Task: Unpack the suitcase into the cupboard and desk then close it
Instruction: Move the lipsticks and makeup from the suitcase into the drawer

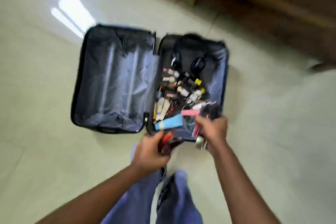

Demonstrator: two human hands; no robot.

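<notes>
One suitcase, two hands, and a blurred heap that resists counting.

One open suitcase (116,82) is seen on the floor, its two halves laid flat. One pair of black headphones (190,60) is counted in the right half. One light blue tube (169,123) and one pink item (190,112) are made out near the front edge. The small bottles and tubes (181,89) are too smeared to be numbered; well over a dozen are suggested. Two hands are seen: left hand (152,152), right hand (212,129), each wrapped round small items.
</notes>
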